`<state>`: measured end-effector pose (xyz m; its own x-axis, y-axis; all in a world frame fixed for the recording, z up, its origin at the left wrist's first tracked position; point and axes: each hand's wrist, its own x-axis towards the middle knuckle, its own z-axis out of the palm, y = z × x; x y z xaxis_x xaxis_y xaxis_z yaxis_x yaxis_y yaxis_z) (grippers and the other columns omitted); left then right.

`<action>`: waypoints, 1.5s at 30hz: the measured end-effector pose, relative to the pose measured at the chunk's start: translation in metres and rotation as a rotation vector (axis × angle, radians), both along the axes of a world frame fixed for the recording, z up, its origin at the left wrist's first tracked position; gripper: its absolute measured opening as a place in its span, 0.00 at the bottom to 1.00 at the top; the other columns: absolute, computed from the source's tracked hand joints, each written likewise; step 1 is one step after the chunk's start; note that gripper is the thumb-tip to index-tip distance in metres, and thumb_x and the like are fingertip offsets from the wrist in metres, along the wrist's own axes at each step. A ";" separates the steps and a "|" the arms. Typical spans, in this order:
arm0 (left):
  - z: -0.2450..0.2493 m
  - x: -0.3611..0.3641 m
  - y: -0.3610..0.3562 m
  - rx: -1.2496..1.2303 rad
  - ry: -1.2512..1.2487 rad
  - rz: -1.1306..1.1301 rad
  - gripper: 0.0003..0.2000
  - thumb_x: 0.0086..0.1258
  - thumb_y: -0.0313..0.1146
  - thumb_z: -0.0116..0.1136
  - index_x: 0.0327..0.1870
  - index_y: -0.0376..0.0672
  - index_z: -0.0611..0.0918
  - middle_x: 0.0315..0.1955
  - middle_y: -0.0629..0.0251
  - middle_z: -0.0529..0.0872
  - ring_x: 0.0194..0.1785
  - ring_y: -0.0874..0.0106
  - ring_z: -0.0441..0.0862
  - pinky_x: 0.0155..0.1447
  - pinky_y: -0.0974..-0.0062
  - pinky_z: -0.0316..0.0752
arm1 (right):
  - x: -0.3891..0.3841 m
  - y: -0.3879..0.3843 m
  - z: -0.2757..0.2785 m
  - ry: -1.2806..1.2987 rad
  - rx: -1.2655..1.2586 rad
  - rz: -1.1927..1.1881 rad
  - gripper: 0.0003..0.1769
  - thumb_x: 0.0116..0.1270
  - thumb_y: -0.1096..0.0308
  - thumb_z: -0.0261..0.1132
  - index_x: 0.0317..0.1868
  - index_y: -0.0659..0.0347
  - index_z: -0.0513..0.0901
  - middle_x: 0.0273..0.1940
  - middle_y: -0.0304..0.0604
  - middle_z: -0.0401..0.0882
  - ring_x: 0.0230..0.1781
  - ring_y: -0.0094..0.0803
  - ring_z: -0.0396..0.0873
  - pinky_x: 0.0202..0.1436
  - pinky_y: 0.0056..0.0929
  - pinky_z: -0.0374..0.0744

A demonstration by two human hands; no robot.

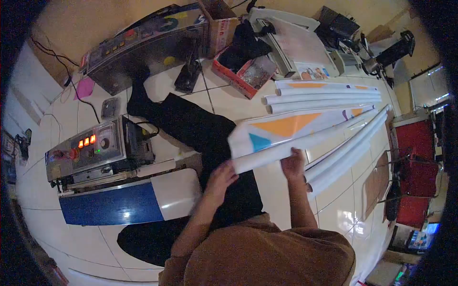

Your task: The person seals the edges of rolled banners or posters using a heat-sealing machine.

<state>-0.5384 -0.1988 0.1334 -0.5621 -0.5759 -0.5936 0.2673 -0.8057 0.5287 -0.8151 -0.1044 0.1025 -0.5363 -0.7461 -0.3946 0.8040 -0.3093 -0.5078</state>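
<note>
A printed vinyl-like banner [291, 125] with orange and teal shapes lies across my lap and the floor, its near side rolled into a white tube. My left hand [222, 180] is closed around the tube's left end, slightly blurred. Farther along the same tube, my right hand [292, 165] grips its lower side with bent fingers. Beside my right hand rest white rolls [334, 167] on the tiles. Beyond the banner, several more rolled banners [324, 97] lie side by side.
To my left stands a sealing machine [90, 145] with lit orange switches and a blue belt [112, 204]. A larger metal machine [143, 50], a red box [248, 78] and a white printer-like unit [303, 43] are ahead. Red chairs [415, 171] stand at right.
</note>
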 end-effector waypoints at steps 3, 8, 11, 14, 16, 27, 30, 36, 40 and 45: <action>0.022 0.005 -0.019 -0.103 -0.082 0.089 0.19 0.69 0.43 0.61 0.52 0.37 0.80 0.44 0.62 0.84 0.46 0.70 0.81 0.53 0.70 0.74 | 0.057 0.006 0.002 -0.030 0.083 0.073 0.23 0.64 0.68 0.59 0.60 0.59 0.71 0.58 0.44 0.74 0.63 0.41 0.70 0.70 0.47 0.67; 0.047 0.046 -0.023 -0.431 -0.427 -0.105 0.13 0.68 0.38 0.62 0.42 0.35 0.83 0.35 0.62 0.85 0.39 0.74 0.80 0.47 0.74 0.74 | 0.084 0.018 -0.009 -0.177 0.148 0.142 0.26 0.65 0.63 0.57 0.61 0.64 0.69 0.58 0.46 0.76 0.61 0.41 0.72 0.68 0.44 0.69; 0.043 0.046 -0.018 -0.354 -0.484 -0.132 0.14 0.69 0.38 0.61 0.38 0.33 0.83 0.31 0.63 0.84 0.37 0.77 0.78 0.44 0.76 0.72 | 0.080 0.021 -0.009 -0.201 0.188 0.128 0.26 0.65 0.62 0.59 0.62 0.62 0.68 0.56 0.45 0.76 0.58 0.42 0.74 0.66 0.43 0.70; 0.033 0.034 -0.012 -0.562 -0.525 -0.095 0.14 0.70 0.39 0.60 0.38 0.33 0.82 0.29 0.65 0.83 0.35 0.77 0.76 0.43 0.77 0.72 | 0.086 0.014 -0.005 -0.155 0.257 0.077 0.25 0.67 0.61 0.59 0.62 0.62 0.68 0.56 0.46 0.76 0.58 0.41 0.74 0.66 0.43 0.70; 0.010 0.032 -0.005 -0.694 -0.716 -0.091 0.14 0.71 0.38 0.59 0.40 0.33 0.83 0.30 0.66 0.83 0.35 0.78 0.75 0.43 0.78 0.71 | 0.090 0.015 -0.004 -0.122 0.271 0.076 0.25 0.67 0.61 0.59 0.62 0.62 0.68 0.56 0.46 0.76 0.58 0.41 0.74 0.66 0.43 0.70; 0.021 0.093 0.012 -0.221 -0.427 0.321 0.17 0.69 0.38 0.62 0.48 0.31 0.80 0.37 0.59 0.82 0.41 0.69 0.80 0.48 0.71 0.77 | -0.138 0.048 -0.093 0.246 0.495 -0.471 0.13 0.64 0.68 0.60 0.44 0.68 0.73 0.38 0.46 0.76 0.40 0.41 0.78 0.46 0.43 0.81; 0.031 0.084 0.016 -0.216 -0.530 0.451 0.13 0.68 0.36 0.63 0.43 0.33 0.81 0.35 0.61 0.81 0.39 0.71 0.79 0.45 0.72 0.76 | -0.183 0.059 -0.085 0.197 0.505 -0.255 0.10 0.62 0.70 0.57 0.41 0.67 0.74 0.35 0.47 0.76 0.39 0.41 0.78 0.45 0.42 0.81; 0.016 0.113 0.009 -0.235 -0.408 0.450 0.08 0.68 0.33 0.62 0.34 0.37 0.82 0.30 0.66 0.82 0.35 0.76 0.78 0.45 0.75 0.74 | -0.143 0.063 -0.039 0.180 0.327 -0.471 0.15 0.56 0.70 0.56 0.43 0.69 0.75 0.38 0.50 0.78 0.40 0.44 0.79 0.50 0.41 0.80; 0.027 0.131 0.005 -0.238 -0.401 0.468 0.09 0.68 0.34 0.62 0.38 0.36 0.82 0.33 0.66 0.83 0.38 0.75 0.79 0.47 0.75 0.74 | -0.134 0.091 -0.082 0.047 0.250 -0.417 0.20 0.56 0.65 0.59 0.49 0.65 0.76 0.41 0.49 0.80 0.42 0.44 0.79 0.53 0.43 0.79; 0.021 0.142 0.012 -0.436 -0.666 0.576 0.09 0.70 0.34 0.61 0.37 0.36 0.81 0.33 0.67 0.83 0.38 0.76 0.78 0.45 0.75 0.74 | -0.117 0.077 -0.090 -0.001 0.367 -0.374 0.24 0.60 0.53 0.64 0.49 0.63 0.76 0.40 0.48 0.80 0.38 0.42 0.79 0.48 0.40 0.80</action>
<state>-0.3961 -0.1868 0.1548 0.2461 -0.9008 -0.3577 0.0972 -0.3442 0.9338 -0.9317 -0.0274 0.0122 -0.7390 -0.3167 -0.5946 0.6733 -0.3771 -0.6359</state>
